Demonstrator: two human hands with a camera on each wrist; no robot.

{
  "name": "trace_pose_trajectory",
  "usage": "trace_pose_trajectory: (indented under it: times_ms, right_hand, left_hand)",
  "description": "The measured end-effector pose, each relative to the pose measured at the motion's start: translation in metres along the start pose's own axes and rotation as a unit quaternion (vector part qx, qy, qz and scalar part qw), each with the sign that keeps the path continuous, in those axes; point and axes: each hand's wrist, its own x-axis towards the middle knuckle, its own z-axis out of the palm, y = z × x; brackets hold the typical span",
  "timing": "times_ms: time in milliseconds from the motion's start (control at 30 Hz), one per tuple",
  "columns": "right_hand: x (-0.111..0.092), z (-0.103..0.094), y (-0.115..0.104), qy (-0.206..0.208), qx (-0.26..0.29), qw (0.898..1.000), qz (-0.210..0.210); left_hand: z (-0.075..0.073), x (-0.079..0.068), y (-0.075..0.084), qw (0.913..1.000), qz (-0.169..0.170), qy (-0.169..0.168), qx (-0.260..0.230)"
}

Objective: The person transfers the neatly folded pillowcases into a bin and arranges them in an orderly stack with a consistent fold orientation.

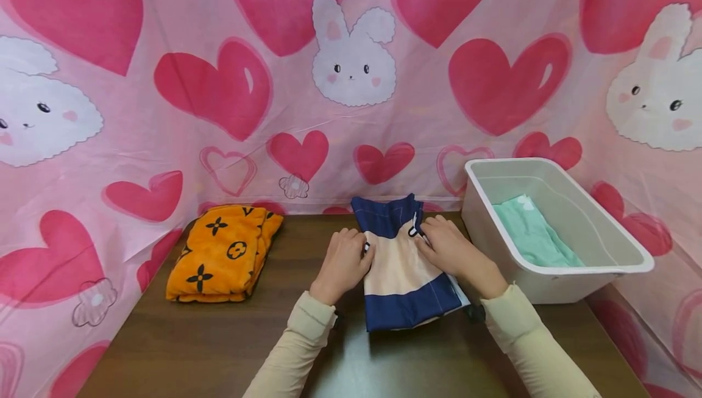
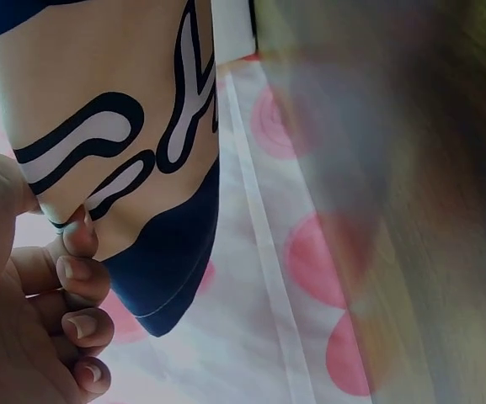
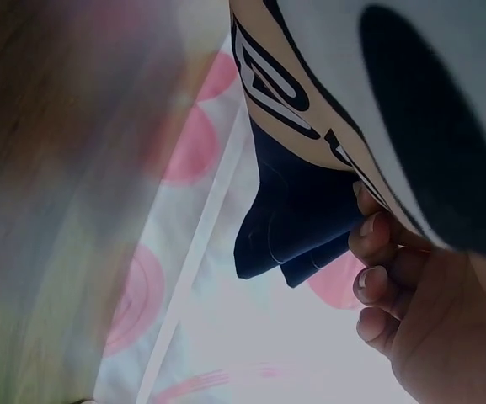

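Observation:
A piece of cloth [image 1: 397,270] with navy and beige bands is held up over the table, between both hands in the head view. My left hand [image 1: 344,262] pinches its left edge between thumb and fingers. On the opposite edge, the right hand [image 1: 452,252] grips the fabric beside a black-and-white printed mark. Bold black-outlined white print shows on the cloth's far face [image 2: 99,135] in the left wrist view. Fingers curl at the border of the cloth in the right wrist view, where a navy end [image 3: 297,202] hangs loose and a white, dark-patterned part is close to the camera.
A folded orange cloth [image 1: 219,258] with black flower prints lies on the left of the brown table [image 1: 290,349]. At the right stands a white plastic bin [image 1: 526,264] with a mint-green cloth [image 1: 534,233] inside. A pink heart-and-bunny curtain [image 1: 351,124] hangs behind.

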Motion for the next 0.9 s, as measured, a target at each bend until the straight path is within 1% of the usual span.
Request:
trace_pose_trajectory:
  times_ms: [200, 433, 500, 667, 900]
  right_hand:
    - [-0.001, -0.004, 0.004, -0.001, -0.003, 1.0, 0.0]
    - [-0.001, -0.008, 0.007, -0.012, -0.01, 1.0, 0.008]
    - [-0.001, -0.008, 0.008, -0.013, -0.013, 1.0, 0.009]
    - [-0.001, -0.01, 0.011, -0.001, -0.019, 1.0, -0.006]
    - [-0.004, -0.014, 0.014, 0.015, -0.017, 1.0, -0.018]
  left_hand:
    - [0.001, 0.004, 0.002, 0.9999, 0.007, 0.008, 0.001]
    - [0.004, 0.01, 0.003, 1.0, 0.004, -0.001, -0.005]
    - [0.006, 0.011, 0.004, 1.0, 0.005, 0.001, -0.006]
    - [0.012, 0.013, 0.006, 1.0, 0.006, 0.006, -0.004]
    - [0.017, 0.014, 0.009, 0.9999, 0.006, 0.002, -0.009]
